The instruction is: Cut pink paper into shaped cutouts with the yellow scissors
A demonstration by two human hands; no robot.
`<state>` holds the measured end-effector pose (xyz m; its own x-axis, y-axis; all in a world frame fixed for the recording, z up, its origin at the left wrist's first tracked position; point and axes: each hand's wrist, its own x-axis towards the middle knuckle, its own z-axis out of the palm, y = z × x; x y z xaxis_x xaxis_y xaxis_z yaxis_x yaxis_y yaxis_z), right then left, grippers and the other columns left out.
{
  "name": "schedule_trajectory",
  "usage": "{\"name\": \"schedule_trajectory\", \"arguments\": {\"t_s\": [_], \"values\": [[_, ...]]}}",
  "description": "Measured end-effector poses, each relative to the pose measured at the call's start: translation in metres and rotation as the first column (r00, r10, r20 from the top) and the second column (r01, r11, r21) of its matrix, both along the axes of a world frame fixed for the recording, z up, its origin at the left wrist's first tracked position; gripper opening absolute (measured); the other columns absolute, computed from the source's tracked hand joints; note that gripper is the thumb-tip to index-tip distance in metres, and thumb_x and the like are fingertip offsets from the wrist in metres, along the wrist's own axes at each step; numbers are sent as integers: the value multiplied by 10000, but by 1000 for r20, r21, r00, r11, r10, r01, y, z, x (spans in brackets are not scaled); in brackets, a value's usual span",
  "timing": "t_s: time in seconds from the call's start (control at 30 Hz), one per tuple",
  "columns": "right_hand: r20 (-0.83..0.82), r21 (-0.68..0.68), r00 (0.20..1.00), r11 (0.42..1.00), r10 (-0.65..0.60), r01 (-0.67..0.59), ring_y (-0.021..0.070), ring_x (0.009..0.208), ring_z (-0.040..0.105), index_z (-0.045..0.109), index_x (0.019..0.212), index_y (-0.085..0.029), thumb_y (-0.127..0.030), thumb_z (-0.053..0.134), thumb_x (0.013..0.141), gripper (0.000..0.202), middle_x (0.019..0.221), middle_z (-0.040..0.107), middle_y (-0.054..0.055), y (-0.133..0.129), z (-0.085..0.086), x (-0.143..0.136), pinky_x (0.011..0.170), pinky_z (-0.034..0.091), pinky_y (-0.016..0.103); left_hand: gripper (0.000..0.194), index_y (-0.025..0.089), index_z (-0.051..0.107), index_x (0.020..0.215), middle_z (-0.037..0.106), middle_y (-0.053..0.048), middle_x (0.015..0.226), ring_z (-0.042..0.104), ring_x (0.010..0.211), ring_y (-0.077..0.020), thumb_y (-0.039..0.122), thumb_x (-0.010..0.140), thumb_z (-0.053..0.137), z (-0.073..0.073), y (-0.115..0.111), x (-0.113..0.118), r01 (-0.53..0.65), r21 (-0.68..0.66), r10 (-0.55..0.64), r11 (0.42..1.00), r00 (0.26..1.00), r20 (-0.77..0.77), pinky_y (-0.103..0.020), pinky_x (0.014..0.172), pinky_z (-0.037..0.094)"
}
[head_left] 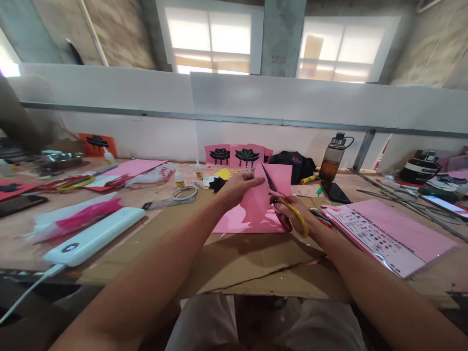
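My left hand pinches the upper left edge of a sheet of pink paper, which stands raised over the table. Its lower left edge has a curved, cut outline. In my right hand is a pair of scissors with yellow handles, the fingers closed around the grips. The dark blades point up and left across the paper; whether they are biting into it I cannot tell. Beneath lies more pink paper on a sheet of brown cardboard.
Pink cards with black hat-like shapes lean at the back. Glue bottles, a tape roll and a white power bank lie left. Rightward are a drink bottle, a phone and a pink paper pack.
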<state>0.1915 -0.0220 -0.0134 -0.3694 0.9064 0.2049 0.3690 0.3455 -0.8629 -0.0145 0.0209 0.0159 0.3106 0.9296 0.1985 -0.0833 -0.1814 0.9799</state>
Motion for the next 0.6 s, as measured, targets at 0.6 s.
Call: {"name": "schedule_trajectory", "arguments": {"t_s": [0.6], "values": [[-136, -84, 991, 996, -3, -8, 98, 457, 442, 498, 791, -199, -526, 613, 805, 347, 568, 504, -37, -5, 0, -5, 426, 351, 224, 348, 147, 640, 738, 622, -22, 680, 537, 539, -113, 425, 650, 830, 0, 4, -3, 2, -3, -2, 1000, 1000, -9, -258, 518, 384]]}}
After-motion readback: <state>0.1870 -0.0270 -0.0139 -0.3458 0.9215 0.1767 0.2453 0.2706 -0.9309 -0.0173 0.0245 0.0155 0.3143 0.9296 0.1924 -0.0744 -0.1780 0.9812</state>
